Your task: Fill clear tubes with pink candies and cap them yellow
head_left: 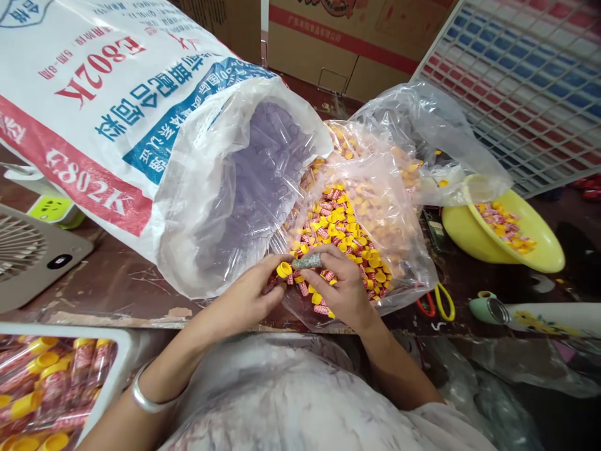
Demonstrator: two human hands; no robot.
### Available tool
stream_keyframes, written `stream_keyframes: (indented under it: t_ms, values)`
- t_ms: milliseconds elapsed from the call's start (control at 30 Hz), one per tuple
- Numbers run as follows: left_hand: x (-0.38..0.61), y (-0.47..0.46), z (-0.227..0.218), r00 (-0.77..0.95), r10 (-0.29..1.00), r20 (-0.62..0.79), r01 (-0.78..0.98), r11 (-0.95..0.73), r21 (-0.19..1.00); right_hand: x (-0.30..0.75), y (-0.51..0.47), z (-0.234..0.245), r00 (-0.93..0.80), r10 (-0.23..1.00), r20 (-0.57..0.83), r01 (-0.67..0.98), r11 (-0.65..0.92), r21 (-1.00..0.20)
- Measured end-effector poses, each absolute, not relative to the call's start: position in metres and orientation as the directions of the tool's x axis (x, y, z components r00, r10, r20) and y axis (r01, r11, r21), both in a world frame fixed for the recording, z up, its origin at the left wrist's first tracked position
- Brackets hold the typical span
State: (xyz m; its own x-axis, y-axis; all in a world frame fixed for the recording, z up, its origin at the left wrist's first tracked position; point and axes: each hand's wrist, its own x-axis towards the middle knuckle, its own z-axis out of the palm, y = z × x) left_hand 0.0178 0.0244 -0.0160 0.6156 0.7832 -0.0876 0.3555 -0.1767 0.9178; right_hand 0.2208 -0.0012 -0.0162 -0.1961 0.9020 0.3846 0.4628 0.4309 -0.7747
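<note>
My left hand (256, 291) pinches a small yellow cap (284, 270) between thumb and fingers, at the front of an open clear plastic bag (399, 250). Close beside it, my right hand (340, 285) has its thumb and fingers drawn together; a grey-green speckled wrap (307, 261) covers one finger, its tip near the cap. What lies in this grip is hidden. Beneath and behind both hands, the bag holds many yellow caps with red-and-white wrapped pieces (345, 232). Left of it, a white woven sack (197, 194) lies open, full of clear plastic tubes (267, 163).
A white box (126, 351) of filled, yellow-capped tubes (51, 382) stands at lower left, below a fan (28, 257). To the right are a yellow bowl (469, 235), scissors (444, 302) and a bottle (539, 318). A wire rack (526, 88) and cardboard boxes (347, 44) stand behind.
</note>
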Motion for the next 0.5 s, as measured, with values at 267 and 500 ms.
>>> stream_keyframes:
  t_ms: [267, 500]
  values:
    - [0.013, 0.013, -0.019, 0.579, 0.811, -0.082, 0.38, -0.179, 0.907, 0.213, -0.001, -0.015, -0.287, 0.915, 0.284, 0.388, 0.382, -0.839]
    - [0.012, 0.005, -0.024, 0.513, 0.856, -0.058, 0.452, -0.212, 0.867, 0.204, -0.003, -0.018, -0.29, 0.927, 0.237, 0.381, 0.339, -0.86]
